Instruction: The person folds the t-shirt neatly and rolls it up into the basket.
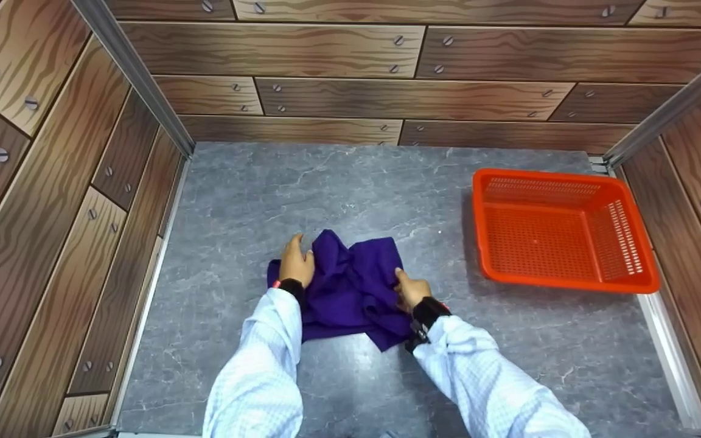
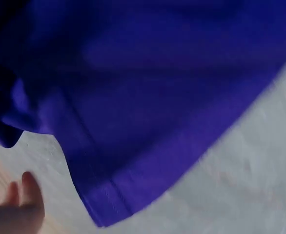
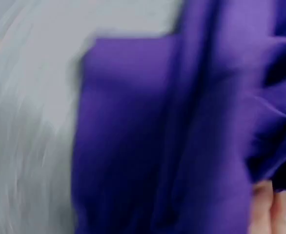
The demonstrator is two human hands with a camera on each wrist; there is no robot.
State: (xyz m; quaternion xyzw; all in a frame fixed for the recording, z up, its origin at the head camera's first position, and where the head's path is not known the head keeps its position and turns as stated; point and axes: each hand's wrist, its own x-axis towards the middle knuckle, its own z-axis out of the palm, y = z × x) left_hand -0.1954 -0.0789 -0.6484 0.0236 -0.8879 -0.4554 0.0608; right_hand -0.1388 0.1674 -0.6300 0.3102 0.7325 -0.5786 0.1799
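Note:
A crumpled purple cloth (image 1: 344, 286) with a stitched hem lies bunched on the grey floor between both hands. My left hand (image 1: 297, 263) is over its left part, fingers extended. In the left wrist view the fingers (image 2: 30, 195) stand apart from a hanging corner of the purple cloth (image 2: 148, 161). At the right edge, my right hand (image 1: 412, 291) holds the fabric with bent fingers. Two fingertips (image 3: 264, 204) show beside a fold of the purple cloth (image 3: 128, 122) in the right wrist view, which is blurred; the rest of that hand is hidden there.
An orange-red perforated plastic basket (image 1: 539, 282) stands on the floor to the right. Wood-patterned panels (image 1: 326, 52) wall the back and both sides, with metal rails (image 1: 137, 73) at the corners. Grey marbled flooring (image 1: 350, 182) surrounds the cloth.

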